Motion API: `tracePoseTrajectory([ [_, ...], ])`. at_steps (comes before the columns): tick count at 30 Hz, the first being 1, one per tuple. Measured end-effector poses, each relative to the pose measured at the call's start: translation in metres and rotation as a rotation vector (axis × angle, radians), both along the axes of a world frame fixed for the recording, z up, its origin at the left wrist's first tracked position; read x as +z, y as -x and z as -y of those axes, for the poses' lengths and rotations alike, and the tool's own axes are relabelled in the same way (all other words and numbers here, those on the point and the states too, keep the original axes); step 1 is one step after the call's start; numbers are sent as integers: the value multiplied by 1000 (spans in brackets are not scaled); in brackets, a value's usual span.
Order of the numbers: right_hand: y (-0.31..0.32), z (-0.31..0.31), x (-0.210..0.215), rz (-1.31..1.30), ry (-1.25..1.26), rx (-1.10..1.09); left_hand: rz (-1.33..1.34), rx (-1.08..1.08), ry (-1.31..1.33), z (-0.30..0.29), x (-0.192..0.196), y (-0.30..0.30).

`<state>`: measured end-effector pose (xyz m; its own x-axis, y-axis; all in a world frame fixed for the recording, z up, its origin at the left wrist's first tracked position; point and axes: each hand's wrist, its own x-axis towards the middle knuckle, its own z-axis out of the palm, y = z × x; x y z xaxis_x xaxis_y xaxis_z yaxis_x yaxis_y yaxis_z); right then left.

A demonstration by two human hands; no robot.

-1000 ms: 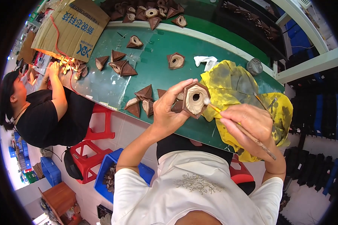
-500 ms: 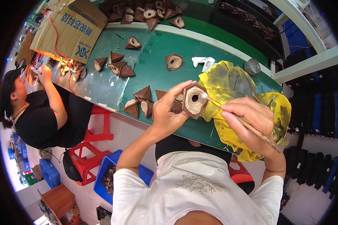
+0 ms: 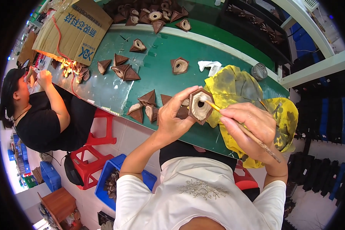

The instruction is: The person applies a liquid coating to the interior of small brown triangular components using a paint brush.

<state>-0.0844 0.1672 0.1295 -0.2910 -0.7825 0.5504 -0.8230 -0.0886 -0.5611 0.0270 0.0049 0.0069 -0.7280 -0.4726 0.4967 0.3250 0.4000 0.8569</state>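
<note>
My left hand (image 3: 176, 117) is closed around a brown angular piece (image 3: 196, 114) with a cream, hollow inside and a dark hole. Its open side faces up toward me. In my right hand (image 3: 252, 124) is a thin paintbrush (image 3: 253, 138), held like a pen. The brush's pale tip touches the cream inside close to the hole. Just left of my left hand lie several like pieces (image 3: 147, 98) on the green table (image 3: 157, 61). Another cream-centred piece (image 3: 179, 66) sits alone beyond my hands.
A stained yellow cloth (image 3: 234, 82) with brushes on it lies right, beside a round container (image 3: 259, 71) and white tissue (image 3: 210, 66). A cardboard box (image 3: 73, 30) stands far left, near a seated person (image 3: 38, 111). Red stools (image 3: 90, 163) and a blue bin (image 3: 115, 168) are below.
The brush tip has moved left, from the cavity's right edge to nearer the hole, along with my right hand. The held piece has tilted slightly.
</note>
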Motion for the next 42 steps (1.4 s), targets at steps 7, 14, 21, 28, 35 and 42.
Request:
tracePoseTrajectory([
  [7, 5, 1, -9, -111, 32, -53, -20, -1, 1, 0, -3, 0],
  [14, 0, 6, -15, -94, 54, 25, -6, -14, -21, -4, -3, 2],
  [21, 3, -9, -9, -128, -22, -69, 8, 3, -66, 3, -6, -1],
  [28, 7, -14, -16, -165, -33, -7, 24, 9, -74, 2, -8, 0],
  [35, -1, -8, -5, -82, -23, 22, 33, -15, -100, -3, -9, 0],
  [42, -5, -6, -12, 39, -51, 142, 52, -51, -95, -2, -4, -5],
])
